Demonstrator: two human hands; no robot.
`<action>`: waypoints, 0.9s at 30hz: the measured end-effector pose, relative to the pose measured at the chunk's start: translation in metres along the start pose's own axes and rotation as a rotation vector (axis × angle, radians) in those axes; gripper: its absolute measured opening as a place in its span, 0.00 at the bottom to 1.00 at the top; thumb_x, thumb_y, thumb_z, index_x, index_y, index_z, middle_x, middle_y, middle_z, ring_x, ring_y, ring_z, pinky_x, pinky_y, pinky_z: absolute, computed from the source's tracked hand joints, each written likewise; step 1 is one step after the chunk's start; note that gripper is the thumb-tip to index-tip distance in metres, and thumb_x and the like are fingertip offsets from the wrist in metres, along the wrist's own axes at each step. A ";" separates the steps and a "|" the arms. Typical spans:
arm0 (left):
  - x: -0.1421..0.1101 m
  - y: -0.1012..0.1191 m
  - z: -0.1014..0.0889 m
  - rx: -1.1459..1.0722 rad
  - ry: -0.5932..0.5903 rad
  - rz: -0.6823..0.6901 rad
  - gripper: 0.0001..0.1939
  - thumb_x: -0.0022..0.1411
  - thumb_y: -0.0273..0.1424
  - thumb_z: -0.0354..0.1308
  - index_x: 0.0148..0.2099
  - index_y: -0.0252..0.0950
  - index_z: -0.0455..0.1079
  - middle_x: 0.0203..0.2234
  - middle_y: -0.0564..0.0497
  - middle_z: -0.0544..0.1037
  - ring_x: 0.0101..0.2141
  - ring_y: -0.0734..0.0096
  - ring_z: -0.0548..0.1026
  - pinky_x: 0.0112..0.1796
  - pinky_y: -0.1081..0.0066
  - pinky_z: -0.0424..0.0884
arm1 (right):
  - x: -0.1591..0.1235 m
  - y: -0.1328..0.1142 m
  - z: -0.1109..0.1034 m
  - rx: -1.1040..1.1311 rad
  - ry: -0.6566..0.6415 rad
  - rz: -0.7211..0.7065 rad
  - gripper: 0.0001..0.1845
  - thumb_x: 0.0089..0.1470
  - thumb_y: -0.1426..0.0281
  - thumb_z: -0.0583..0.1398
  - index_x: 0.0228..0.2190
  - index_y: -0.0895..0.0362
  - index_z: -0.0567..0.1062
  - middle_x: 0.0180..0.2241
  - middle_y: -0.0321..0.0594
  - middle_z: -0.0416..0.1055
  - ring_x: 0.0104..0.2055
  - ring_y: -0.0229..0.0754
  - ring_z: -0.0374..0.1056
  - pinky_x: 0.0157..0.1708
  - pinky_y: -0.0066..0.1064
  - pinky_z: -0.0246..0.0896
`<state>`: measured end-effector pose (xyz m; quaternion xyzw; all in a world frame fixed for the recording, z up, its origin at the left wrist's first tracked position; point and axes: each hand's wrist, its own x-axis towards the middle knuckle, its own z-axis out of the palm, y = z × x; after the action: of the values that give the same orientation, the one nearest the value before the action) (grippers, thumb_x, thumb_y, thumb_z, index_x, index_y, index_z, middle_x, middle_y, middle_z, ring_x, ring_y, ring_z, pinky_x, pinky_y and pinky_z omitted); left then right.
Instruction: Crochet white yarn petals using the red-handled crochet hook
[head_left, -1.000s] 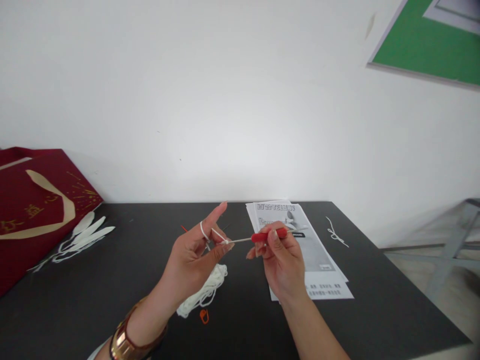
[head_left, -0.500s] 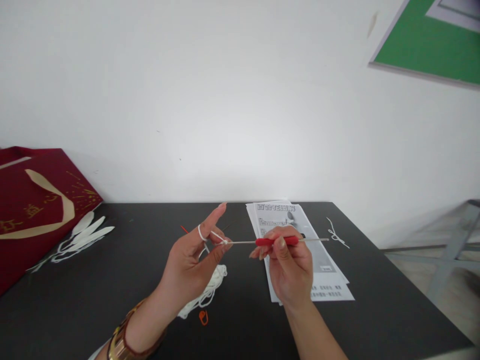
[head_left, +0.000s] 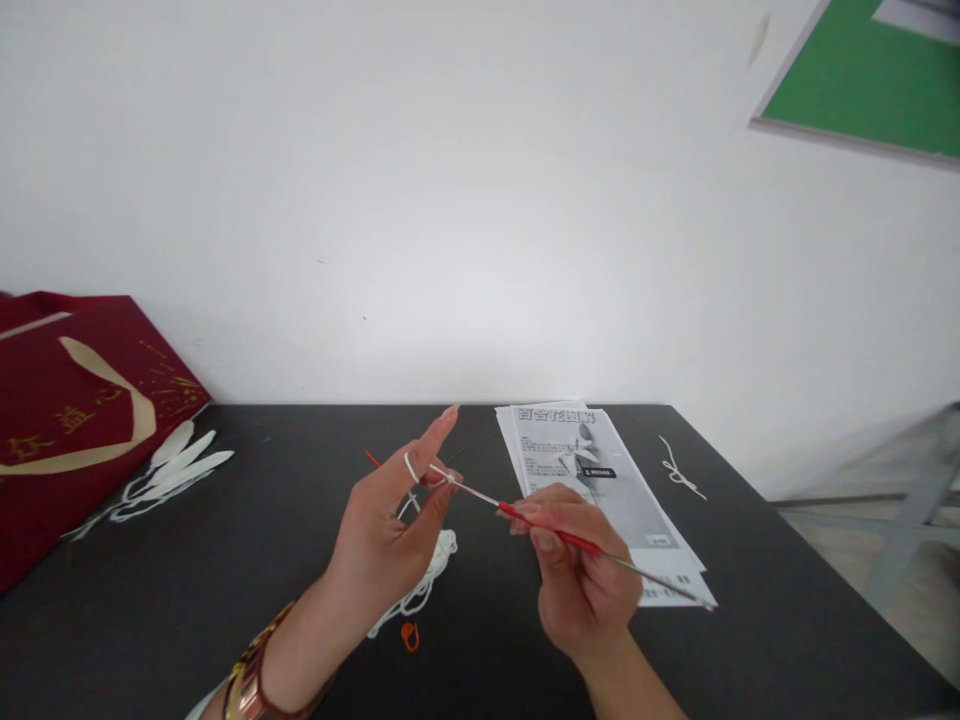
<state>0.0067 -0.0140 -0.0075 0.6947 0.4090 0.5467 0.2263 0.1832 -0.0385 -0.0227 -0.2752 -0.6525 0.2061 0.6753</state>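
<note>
My right hand (head_left: 589, 570) grips a crochet hook (head_left: 551, 530) by its red handle; the hook slants, its near metal end low at the right. The other metal end meets a small loop of white yarn (head_left: 411, 466) at my left fingertips. My left hand (head_left: 390, 520) pinches that yarn between thumb and a finger, with the index finger raised and a strand wrapped round it. Under and beside my left hand lies a loose skein of white yarn (head_left: 431, 580). An orange stitch marker (head_left: 410, 637) sits just in front of the skein.
Printed sheets (head_left: 630, 500) lie on the dark table (head_left: 247, 570) behind my right hand. A short knotted white string (head_left: 679, 475) is farther right. At left, white crocheted petals (head_left: 176, 465) rest beside a dark red bag (head_left: 90, 380). A red stick's tip (head_left: 371, 457) shows behind my left hand.
My right hand has lowered and turned, so the crochet hook has gone from level to slanting down toward the right. My left hand keeps its pinch, almost in place.
</note>
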 end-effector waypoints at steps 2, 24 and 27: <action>-0.001 0.000 0.000 0.023 0.008 -0.021 0.34 0.61 0.20 0.57 0.65 0.53 0.59 0.29 0.60 0.75 0.31 0.79 0.73 0.39 0.76 0.69 | -0.002 0.000 0.000 -0.074 -0.039 -0.056 0.12 0.60 0.76 0.57 0.43 0.52 0.75 0.32 0.42 0.76 0.32 0.44 0.73 0.29 0.37 0.71; 0.002 0.013 0.015 -0.490 0.305 -0.491 0.36 0.50 0.28 0.70 0.62 0.43 0.67 0.23 0.58 0.79 0.29 0.75 0.76 0.38 0.74 0.72 | 0.004 0.005 0.001 -0.208 -0.245 -0.348 0.31 0.52 0.87 0.56 0.55 0.56 0.70 0.40 0.50 0.77 0.41 0.46 0.73 0.34 0.37 0.75; 0.002 0.014 0.014 -0.522 0.312 -0.460 0.38 0.51 0.27 0.69 0.63 0.46 0.65 0.24 0.58 0.80 0.29 0.75 0.78 0.38 0.74 0.73 | 0.005 0.005 0.001 -0.127 -0.212 -0.246 0.29 0.51 0.87 0.58 0.52 0.54 0.73 0.40 0.49 0.77 0.40 0.45 0.74 0.33 0.36 0.74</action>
<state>0.0247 -0.0185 -0.0001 0.4121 0.4307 0.6666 0.4475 0.1831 -0.0312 -0.0216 -0.2118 -0.7606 0.1082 0.6041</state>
